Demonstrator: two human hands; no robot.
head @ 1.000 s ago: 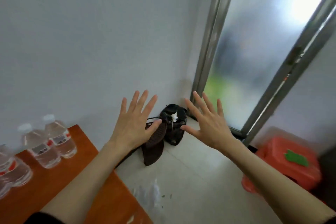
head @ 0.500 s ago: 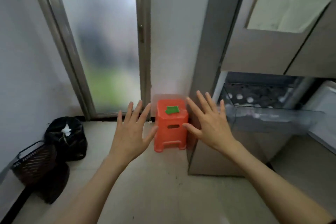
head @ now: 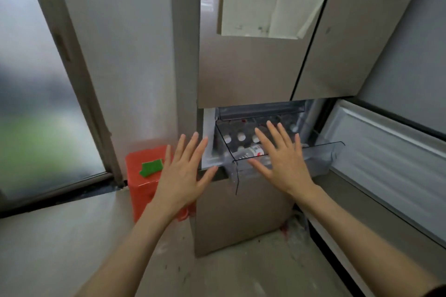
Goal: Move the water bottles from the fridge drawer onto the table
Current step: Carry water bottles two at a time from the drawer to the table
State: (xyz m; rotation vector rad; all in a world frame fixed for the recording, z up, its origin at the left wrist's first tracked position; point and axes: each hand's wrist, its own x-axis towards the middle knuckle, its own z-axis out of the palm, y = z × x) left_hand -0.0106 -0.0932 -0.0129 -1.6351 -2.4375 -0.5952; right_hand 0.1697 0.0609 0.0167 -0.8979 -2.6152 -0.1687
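The clear fridge drawer (head: pixel 321 154) is pulled out of the grey fridge (head: pixel 243 75). Several water bottles (head: pixel 240 137) stand inside it, showing white caps, and one bottle (head: pixel 251 152) with a red-and-white label lies near the front. My right hand (head: pixel 282 159) is spread flat, fingers straight, in front of the drawer and covers part of it. My left hand (head: pixel 183 171) is spread the same way to the left of the drawer, in front of the fridge's edge. Both hands hold nothing. The table is out of view.
An orange plastic stool (head: pixel 142 183) with a green patch on top stands on the floor left of the fridge, under my left hand. The open lower fridge door (head: pixel 386 159) juts out on the right. A frosted glass door (head: pixel 36 103) fills the left side.
The view has swung right from the table and wall corner to the fridge, then closer to the open drawer. Both hands stay spread and empty throughout.
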